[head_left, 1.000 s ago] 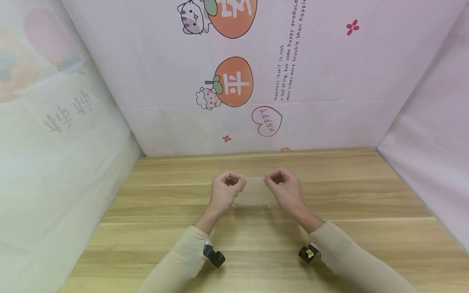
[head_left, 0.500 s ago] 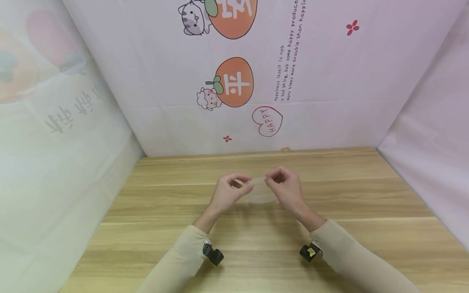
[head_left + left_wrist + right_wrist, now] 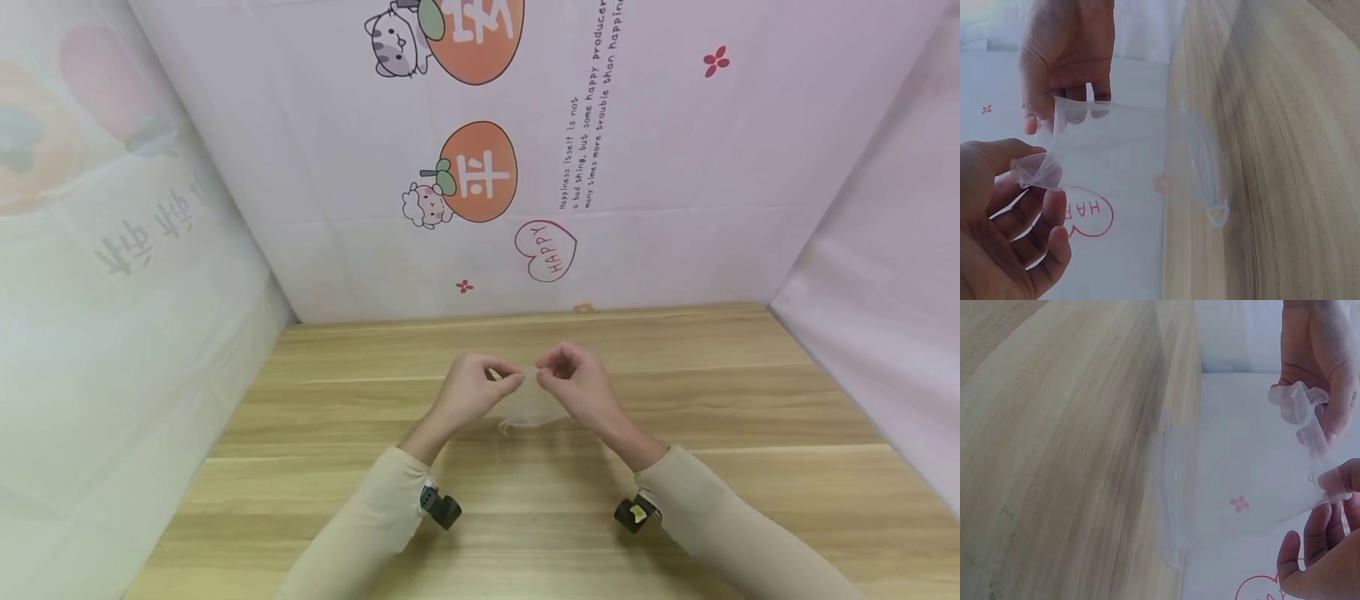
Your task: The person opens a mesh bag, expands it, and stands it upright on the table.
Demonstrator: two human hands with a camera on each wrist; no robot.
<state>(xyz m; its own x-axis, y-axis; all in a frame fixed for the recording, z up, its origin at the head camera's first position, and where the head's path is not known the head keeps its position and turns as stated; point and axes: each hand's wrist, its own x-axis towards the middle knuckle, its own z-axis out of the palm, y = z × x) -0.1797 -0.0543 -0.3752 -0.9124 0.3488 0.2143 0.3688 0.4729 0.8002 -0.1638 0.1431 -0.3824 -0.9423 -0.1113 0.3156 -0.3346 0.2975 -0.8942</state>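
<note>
White cloth wall [image 3: 637, 275] at the back, cartoon prints [image 3: 483, 171] up & down it, wood-grain table [image 3: 675, 417] running right to its foot. Head view 1st: L hand [image 3: 474, 390] and R hand [image 3: 583, 385] are out over the mid. of the table, fingertips nearly meeting, w/ just a small gap btwn. Both are pinching! Each has thumb & finger clamped on the top edge of a sheer white mesh [image 3: 531, 407], which hangs btwn & below them; can't tell if it touches the wood. Pale sleeves [image 3: 367, 517] cover the forearms, a small black cam [image 3: 441, 508] at each cuff.

L wrist cam: L hand's closest, lower left, a corner of mesh folded at its fingertips, other fingers loosely bent. R hand's up top, holding its own bit of the edge. Mesh stretches off to the right of frame, see-thru, red heart print [image 3: 1091, 212] partly behind it, a white loop [image 3: 1221, 207] at the far end.

R wrist cam: R hand's lower right, thumb pressing the edge vs. its fingers; L hand's top right, mesh bunched in its grip. Rest drapes left, far edge blurry, pink flower [image 3: 1239, 504] showing thru.
</note>
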